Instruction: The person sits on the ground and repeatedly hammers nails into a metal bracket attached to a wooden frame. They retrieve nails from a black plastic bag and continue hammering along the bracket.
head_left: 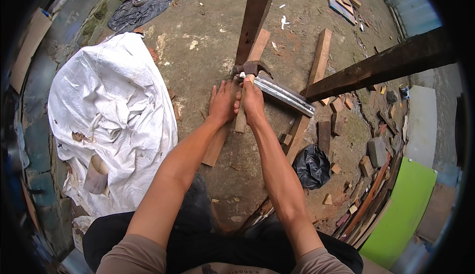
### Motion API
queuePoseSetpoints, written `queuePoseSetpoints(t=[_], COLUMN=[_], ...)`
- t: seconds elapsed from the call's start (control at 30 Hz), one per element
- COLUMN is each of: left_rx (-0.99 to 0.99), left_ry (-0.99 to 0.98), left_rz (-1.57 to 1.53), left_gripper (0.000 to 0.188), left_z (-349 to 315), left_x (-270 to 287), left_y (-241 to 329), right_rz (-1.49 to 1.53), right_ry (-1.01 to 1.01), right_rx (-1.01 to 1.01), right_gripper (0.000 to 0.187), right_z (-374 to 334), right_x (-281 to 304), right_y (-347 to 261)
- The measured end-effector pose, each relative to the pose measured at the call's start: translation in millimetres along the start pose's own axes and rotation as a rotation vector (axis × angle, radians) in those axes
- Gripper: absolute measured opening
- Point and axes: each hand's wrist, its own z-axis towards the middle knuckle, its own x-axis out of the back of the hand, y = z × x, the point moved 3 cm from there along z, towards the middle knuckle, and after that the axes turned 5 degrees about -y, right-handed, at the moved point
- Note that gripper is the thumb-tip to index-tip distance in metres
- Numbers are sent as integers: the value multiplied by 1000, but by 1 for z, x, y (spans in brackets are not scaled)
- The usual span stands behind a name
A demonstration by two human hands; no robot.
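Observation:
My right hand (251, 101) is wrapped round the wooden handle of a claw hammer (253, 68), gripping it close under the head. The hammer head lies against the end of a grey, white-streaked crosspiece (286, 95), by the foot of a dark upright post (255, 19). Just left of it, my left hand (221, 101) lies with fingers stretched out over a wooden foot piece (215, 148), partly covering it. The crosspiece runs right to a second foot piece (320, 56), where another dark post (381, 65) rises. Whether a nail sits under the hammer is hidden.
A crumpled white sheet (114, 96) with a short tube piece (96, 175) spreads at left. On the right lie a black plastic bag (312, 167), wood offcuts (338, 123), a grey block (378, 152) and a green panel (403, 214). Another black plastic sheet (141, 11) is far left.

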Motion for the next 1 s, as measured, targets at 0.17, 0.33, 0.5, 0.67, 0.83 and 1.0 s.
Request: queuePoseSetpoints(t=[0.17,0.33,0.5,0.67,0.83,1.0], left_rx=[166,395,397,420,450,412], left_ry=[57,87,-91,-201,-192,-158], left_rz=[-322,-645,-497,-262,-147,-68], left_gripper=[56,47,47,45,40,32], left_z=[10,54,83,93,91,88], left_x=[16,23,34,37,49,60], left_y=[3,-13,-16,-8,15,32], right_rz=[-232,-889,-979,-975,-1092,-1070], right_ry=[240,451,383,337,308,299], right_rx=[127,225,234,247,190,205], right_gripper=[43,49,46,41,36,38], right_z=[-14,12,1,2,-2,-5], right_x=[46,112,115,125,115,110], right_y=[-5,3,-11,-10,-11,-11])
